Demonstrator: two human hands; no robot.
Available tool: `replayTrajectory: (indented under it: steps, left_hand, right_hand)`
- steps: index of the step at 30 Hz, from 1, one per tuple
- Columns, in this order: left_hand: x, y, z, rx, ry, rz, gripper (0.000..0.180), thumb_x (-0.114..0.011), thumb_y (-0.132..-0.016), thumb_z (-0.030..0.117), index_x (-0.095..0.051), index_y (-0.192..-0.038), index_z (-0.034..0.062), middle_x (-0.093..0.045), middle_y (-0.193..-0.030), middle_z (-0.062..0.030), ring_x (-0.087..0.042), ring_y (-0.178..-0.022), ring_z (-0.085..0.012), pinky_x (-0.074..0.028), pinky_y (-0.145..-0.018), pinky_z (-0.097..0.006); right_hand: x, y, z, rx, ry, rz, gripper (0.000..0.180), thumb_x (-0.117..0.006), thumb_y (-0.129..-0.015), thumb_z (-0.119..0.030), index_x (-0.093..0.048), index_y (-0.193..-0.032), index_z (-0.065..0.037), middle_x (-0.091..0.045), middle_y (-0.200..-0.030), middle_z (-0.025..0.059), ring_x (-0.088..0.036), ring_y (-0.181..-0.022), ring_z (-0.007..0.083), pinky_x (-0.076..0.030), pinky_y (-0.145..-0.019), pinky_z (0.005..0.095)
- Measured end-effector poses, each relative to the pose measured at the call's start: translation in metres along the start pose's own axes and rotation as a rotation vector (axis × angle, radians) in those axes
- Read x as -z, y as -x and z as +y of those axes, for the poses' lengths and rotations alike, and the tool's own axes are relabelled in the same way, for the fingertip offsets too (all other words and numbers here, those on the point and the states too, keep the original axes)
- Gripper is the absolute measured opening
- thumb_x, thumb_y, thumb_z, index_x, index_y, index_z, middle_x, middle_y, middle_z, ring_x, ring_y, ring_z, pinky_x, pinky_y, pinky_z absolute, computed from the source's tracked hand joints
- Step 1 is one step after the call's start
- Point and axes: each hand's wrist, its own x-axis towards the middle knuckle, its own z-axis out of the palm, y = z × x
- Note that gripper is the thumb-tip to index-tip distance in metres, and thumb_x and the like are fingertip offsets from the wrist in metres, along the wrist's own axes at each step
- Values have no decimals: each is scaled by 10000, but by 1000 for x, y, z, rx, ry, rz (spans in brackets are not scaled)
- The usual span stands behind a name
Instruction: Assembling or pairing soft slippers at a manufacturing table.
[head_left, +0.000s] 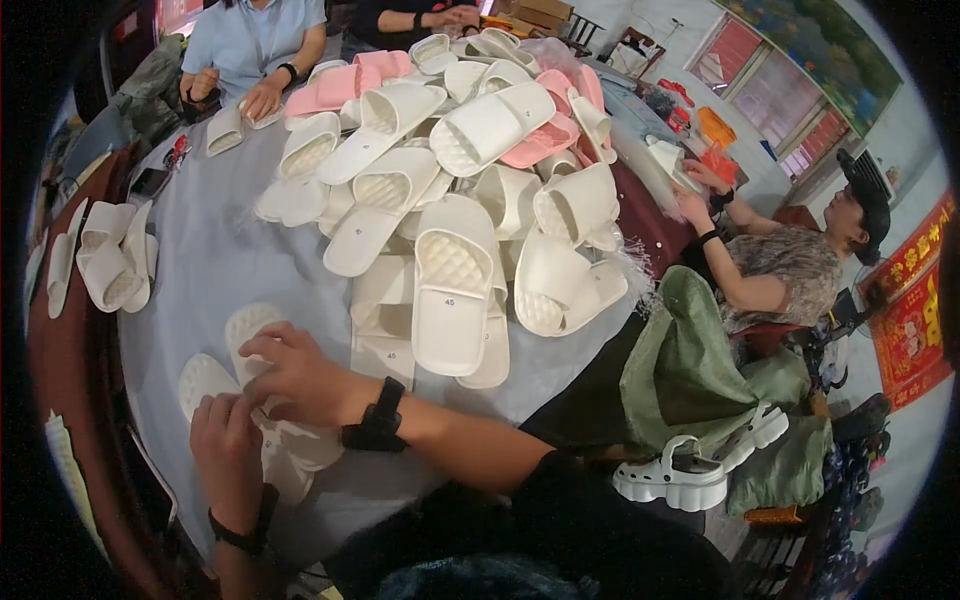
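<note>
Item: pair of white moulded foam slippers [255, 400], soles up, on grey-clothed worktop [215, 255], directly under my hands. Left hand [225, 445] pinching near slipper's edge; right hand [300, 375] pressed flat across both. Heaped white and pink slippers [455, 170] just beyond. Risk: pile may slide into my pair.

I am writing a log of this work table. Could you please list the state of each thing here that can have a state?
Left hand: bare, fingers on the white slipper pair.
Right hand: bare, pressing on the white slipper pair.
White slipper pair: side by side, flat on the grey cloth.
Slipper pile: loose heap, white and pink mixed.
Green sack: open, slumped at the table edge.
White clog: upright, beside the sack.
</note>
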Motion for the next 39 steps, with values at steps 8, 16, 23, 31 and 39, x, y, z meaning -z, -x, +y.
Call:
replayTrajectory:
  steps: [8,16,23,31,39]
  left_hand:
    - [-3,-13,4,-97,50,283,247,-626,-698,-66,-593,-934,-1,-602,-976,-144,-577,-913,-328,-481,-763,-420]
    - [-27,-4,-27,92,391,262,128,-664,-861,-28,-636,-979,10,-669,-904,-104,-639,-797,-229,-484,-667,-325]
    - [-30,-2,-36,185,616,176,101,-668,-881,4,-643,-978,14,-688,-975,-68,-627,-862,-134,-478,-690,-291]
    - [-24,-8,-9,180,837,308,105,-644,-814,-62,-594,-883,0,-674,-902,-78,-577,-796,-153,-434,-700,-264]
    - [-33,-5,-16,200,858,294,123,-639,-815,-76,-604,-905,0,-664,-897,-73,-587,-815,-143,-439,-713,-257]
  right_hand:
    - [-2,-8,6,57,-108,147,145,-752,-713,-89,-640,-803,-110,-609,-922,45,-541,-980,297,-433,-861,395]
    - [14,-7,-3,-42,-278,157,93,-669,-831,-110,-595,-820,-55,-579,-755,92,-549,-758,311,-430,-723,406]
    - [26,-7,-10,-179,-302,199,104,-664,-860,-121,-606,-846,-37,-573,-750,91,-528,-672,245,-411,-597,336]
    - [30,-7,-3,-27,-342,196,112,-693,-842,-117,-615,-856,-38,-600,-781,100,-575,-709,249,-435,-617,340]
    - [24,-8,-10,-113,-444,70,140,-705,-826,-115,-621,-886,-21,-613,-798,104,-571,-684,246,-444,-607,329]
